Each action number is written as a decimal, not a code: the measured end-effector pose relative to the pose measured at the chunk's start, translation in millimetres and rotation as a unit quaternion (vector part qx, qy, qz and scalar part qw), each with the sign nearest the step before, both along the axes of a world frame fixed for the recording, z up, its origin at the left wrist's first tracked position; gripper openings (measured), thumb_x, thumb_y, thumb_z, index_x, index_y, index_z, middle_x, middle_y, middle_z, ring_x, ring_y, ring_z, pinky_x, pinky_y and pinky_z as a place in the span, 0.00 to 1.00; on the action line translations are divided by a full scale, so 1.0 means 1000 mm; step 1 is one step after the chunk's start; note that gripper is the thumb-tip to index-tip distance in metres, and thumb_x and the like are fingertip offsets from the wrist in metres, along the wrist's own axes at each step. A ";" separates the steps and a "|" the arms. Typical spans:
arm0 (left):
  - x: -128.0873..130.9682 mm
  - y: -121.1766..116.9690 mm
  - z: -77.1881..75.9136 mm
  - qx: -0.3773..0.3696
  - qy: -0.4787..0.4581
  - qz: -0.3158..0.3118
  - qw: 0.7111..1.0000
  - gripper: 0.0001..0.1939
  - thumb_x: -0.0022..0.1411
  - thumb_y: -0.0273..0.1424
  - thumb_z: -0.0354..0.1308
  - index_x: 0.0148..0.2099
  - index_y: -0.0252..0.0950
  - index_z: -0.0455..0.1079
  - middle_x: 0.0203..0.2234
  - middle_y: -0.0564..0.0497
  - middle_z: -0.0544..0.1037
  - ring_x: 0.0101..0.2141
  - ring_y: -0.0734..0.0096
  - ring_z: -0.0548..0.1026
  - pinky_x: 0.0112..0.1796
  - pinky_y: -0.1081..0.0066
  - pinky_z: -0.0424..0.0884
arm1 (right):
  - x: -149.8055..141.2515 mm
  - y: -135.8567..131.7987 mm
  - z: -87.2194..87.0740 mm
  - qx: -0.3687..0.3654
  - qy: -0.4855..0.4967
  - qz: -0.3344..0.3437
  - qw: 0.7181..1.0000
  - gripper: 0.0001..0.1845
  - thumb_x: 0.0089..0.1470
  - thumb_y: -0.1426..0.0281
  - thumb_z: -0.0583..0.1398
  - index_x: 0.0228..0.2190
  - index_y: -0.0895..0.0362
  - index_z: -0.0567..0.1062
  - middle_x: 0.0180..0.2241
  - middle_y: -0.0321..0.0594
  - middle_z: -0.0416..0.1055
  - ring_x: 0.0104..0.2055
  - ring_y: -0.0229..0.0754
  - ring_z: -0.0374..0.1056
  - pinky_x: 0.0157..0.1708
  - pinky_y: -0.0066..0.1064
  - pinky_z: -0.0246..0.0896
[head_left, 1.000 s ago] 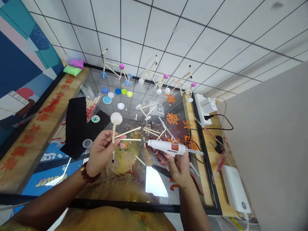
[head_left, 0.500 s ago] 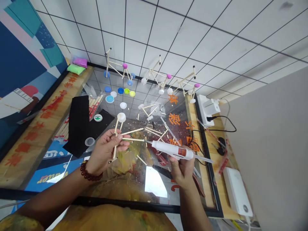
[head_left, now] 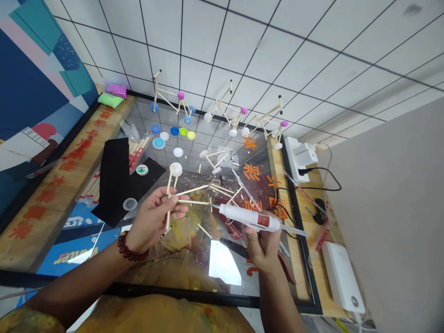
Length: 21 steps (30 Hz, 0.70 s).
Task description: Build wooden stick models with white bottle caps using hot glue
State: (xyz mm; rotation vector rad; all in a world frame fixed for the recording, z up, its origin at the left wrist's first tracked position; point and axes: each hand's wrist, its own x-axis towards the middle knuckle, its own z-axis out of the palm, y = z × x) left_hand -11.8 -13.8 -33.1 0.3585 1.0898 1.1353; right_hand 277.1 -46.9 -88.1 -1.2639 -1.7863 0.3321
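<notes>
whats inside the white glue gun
A translucent rod sticks out of the rear of the glue gun; anything farther inside is covered and can't be seen.

The blue sign (head_left: 76, 256) at lower left says "water", orange letters (head_left: 251, 172) on the desk (head_left: 166, 280) right of the middle say "体彩", and the white cap's (head_left: 142, 170) writing is too small to read.

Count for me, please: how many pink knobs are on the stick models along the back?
3, in a row along the back: the left knob, the middle knob and the right knob. None seems hidden.
</notes>
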 end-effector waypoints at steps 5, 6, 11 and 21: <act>0.000 0.000 -0.001 0.001 -0.005 0.006 1.000 0.21 0.48 0.32 0.74 0.40 0.34 0.68 0.35 0.46 0.84 0.28 0.71 0.82 0.31 0.75 0.79 | -0.002 0.003 0.004 0.020 -0.014 0.013 1.000 0.22 0.60 0.69 0.59 0.55 0.53 0.64 0.48 0.47 0.63 0.44 0.47 0.66 0.45 0.43 0.67; 0.000 0.000 -0.001 0.001 -0.006 0.006 1.000 0.21 0.48 0.32 0.75 0.40 0.34 0.68 0.35 0.46 0.84 0.28 0.71 0.82 0.31 0.75 0.80 | -0.002 0.003 0.004 0.017 -0.014 0.011 1.000 0.23 0.60 0.69 0.59 0.56 0.53 0.63 0.47 0.47 0.63 0.43 0.47 0.66 0.45 0.43 0.67; 0.000 -0.001 -0.004 0.016 -0.008 0.001 1.000 0.21 0.49 0.33 0.74 0.40 0.34 0.68 0.36 0.46 0.84 0.29 0.72 0.82 0.31 0.76 0.79 | 0.002 0.001 -0.004 -0.013 -0.001 -0.012 1.000 0.27 0.60 0.68 0.59 0.58 0.52 0.59 0.47 0.47 0.63 0.43 0.46 0.67 0.44 0.43 0.68; 0.002 -0.004 -0.010 0.079 0.032 -0.003 0.996 0.18 0.53 0.32 0.72 0.41 0.35 0.67 0.34 0.47 0.84 0.29 0.72 0.82 0.31 0.75 0.79 | 0.003 0.001 -0.006 -0.017 -0.001 -0.013 1.000 0.26 0.60 0.68 0.60 0.57 0.52 0.60 0.48 0.48 0.62 0.43 0.46 0.67 0.43 0.43 0.69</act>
